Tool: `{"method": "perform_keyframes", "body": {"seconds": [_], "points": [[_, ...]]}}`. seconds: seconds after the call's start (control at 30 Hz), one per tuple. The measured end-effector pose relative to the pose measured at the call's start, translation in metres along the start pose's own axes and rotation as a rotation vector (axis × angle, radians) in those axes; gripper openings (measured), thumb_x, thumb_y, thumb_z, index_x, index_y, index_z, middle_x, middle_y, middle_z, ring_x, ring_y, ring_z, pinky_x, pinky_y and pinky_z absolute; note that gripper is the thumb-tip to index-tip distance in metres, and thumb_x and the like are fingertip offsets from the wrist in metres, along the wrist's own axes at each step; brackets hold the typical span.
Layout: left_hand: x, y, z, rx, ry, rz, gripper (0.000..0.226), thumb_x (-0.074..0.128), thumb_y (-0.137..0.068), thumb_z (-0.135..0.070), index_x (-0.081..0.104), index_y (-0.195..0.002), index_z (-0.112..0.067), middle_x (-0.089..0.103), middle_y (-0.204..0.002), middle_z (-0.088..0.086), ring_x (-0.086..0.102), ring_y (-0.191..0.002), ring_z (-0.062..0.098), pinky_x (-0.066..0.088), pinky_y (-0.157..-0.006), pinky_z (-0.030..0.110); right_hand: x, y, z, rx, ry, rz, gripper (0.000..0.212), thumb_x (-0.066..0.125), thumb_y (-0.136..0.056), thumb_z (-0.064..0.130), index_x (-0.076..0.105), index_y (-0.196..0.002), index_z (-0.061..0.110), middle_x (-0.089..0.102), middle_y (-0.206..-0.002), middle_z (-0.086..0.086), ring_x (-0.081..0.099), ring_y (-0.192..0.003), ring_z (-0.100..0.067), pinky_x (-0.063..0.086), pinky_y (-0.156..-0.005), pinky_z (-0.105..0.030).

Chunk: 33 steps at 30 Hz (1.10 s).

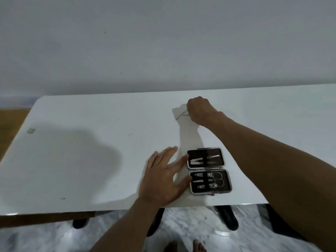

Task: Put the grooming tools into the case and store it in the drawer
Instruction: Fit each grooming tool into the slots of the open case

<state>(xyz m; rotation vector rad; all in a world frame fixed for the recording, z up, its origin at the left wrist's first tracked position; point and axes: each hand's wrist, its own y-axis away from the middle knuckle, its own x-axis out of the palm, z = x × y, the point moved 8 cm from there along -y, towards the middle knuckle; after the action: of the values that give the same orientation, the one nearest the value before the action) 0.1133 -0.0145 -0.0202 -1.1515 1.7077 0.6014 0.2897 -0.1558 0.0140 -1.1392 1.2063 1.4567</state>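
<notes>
Pinching a thin metal tool (181, 115) at the table's (91, 124) far side, my right hand (199, 110) is clenched around one end; its long axis slants down-left. My left hand (163, 176), fingers spread and released, steadies the open case (209, 170), which lies near, below the right hand.
</notes>
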Motion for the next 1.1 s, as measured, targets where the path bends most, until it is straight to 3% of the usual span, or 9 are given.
{"method": "perform_keyframes", "body": {"seconds": [0.13,0.3,0.4,0.57,0.7,0.77,0.9,1.03,1.1], "points": [[0.001,0.0,-0.001,0.015,-0.03,-0.002,0.059,0.036,-0.09,-0.069,0.039,-0.143,-0.042,0.036,-0.153,-0.003,0.024,-0.143,0.014,0.015,-0.117,0.04,0.001,-0.004,0.003,-0.008,-0.006,0.042,0.017,0.053,-0.081,-0.001,0.059,-0.096,-0.002,0.063,-0.103,-0.026,0.062,-0.095,-0.04,0.047,-0.074,-0.038],[0.001,-0.001,0.0,0.018,-0.039,-0.004,0.059,0.038,-0.09,-0.068,0.04,-0.143,-0.042,0.036,-0.153,-0.003,0.024,-0.143,0.014,0.014,-0.117,0.039,0.0,0.01,0.006,0.024,-0.018,0.094,0.015,0.062,-0.08,0.011,0.053,-0.091,0.005,0.062,-0.107,-0.024,0.054,-0.08,-0.033,0.04,-0.068,-0.032],[0.0,-0.001,-0.001,0.018,-0.029,-0.017,0.059,0.039,-0.089,-0.068,0.041,-0.142,-0.042,0.038,-0.151,-0.002,0.027,-0.142,0.015,0.017,-0.116,0.041,0.004,0.024,0.004,0.041,0.027,0.125,0.03,0.061,-0.083,0.016,0.056,-0.108,-0.001,0.061,-0.111,-0.022,0.061,-0.094,-0.038,0.044,-0.071,-0.034],[0.0,0.0,-0.001,0.012,-0.037,-0.038,0.058,0.046,-0.087,-0.066,0.045,-0.139,-0.041,0.043,-0.148,-0.002,0.032,-0.139,0.015,0.021,-0.115,0.042,-0.002,0.044,-0.002,0.062,0.081,0.087,0.03,0.055,-0.083,0.013,0.058,-0.109,-0.002,0.061,-0.11,-0.021,0.061,-0.101,-0.04,0.044,-0.073,-0.034],[-0.001,0.002,-0.002,0.031,-0.04,-0.073,0.056,0.048,-0.086,-0.062,0.049,-0.137,-0.038,0.045,-0.147,-0.002,0.037,-0.137,0.016,0.025,-0.113,0.044,-0.01,0.055,-0.01,0.044,-0.049,0.019,0.014,0.055,-0.079,0.01,0.055,-0.091,0.003,0.059,-0.084,-0.012,0.058,-0.085,-0.036,0.043,-0.067,-0.033],[-0.001,0.002,-0.001,0.028,-0.048,-0.074,0.056,0.046,-0.086,-0.063,0.048,-0.137,-0.04,0.044,-0.147,-0.003,0.035,-0.138,0.015,0.024,-0.114,0.043,-0.01,0.061,-0.017,0.038,-0.173,-0.017,0.014,0.057,-0.078,0.01,0.06,-0.09,0.005,0.067,-0.091,-0.011,0.061,-0.086,-0.034,0.049,-0.072,-0.035],[0.001,0.002,-0.001,0.02,-0.074,-0.053,0.058,0.04,-0.087,-0.066,0.046,-0.139,-0.041,0.042,-0.149,-0.005,0.032,-0.139,0.013,0.019,-0.115,0.04,-0.012,0.083,-0.027,0.044,-0.385,-0.107,0.022,0.053,-0.082,0.005,0.064,-0.099,0.013,0.067,-0.099,-0.004,0.063,-0.092,-0.026,0.047,-0.076,-0.03],[0.002,0.002,0.0,0.018,-0.09,-0.053,0.058,0.037,-0.087,-0.068,0.045,-0.139,-0.042,0.042,-0.149,-0.005,0.032,-0.139,0.013,0.019,-0.115,0.04,-0.009,0.108,-0.036,0.005,-0.445,-0.124,0.03,0.05,-0.087,0.005,0.061,-0.115,0.012,0.071,-0.102,-0.008,0.064,-0.092,-0.024,0.047,-0.078,-0.027],[0.004,0.002,0.001,0.021,-0.101,-0.045,0.059,0.035,-0.087,-0.069,0.044,-0.139,-0.042,0.041,-0.149,-0.005,0.032,-0.139,0.013,0.019,-0.115,0.041,-0.009,0.119,-0.042,-0.001,-0.435,-0.133,0.031,0.048,-0.088,0.004,0.067,-0.112,0.011,0.071,-0.111,-0.008,0.065,-0.097,-0.024,0.046,-0.082,-0.025]]}}
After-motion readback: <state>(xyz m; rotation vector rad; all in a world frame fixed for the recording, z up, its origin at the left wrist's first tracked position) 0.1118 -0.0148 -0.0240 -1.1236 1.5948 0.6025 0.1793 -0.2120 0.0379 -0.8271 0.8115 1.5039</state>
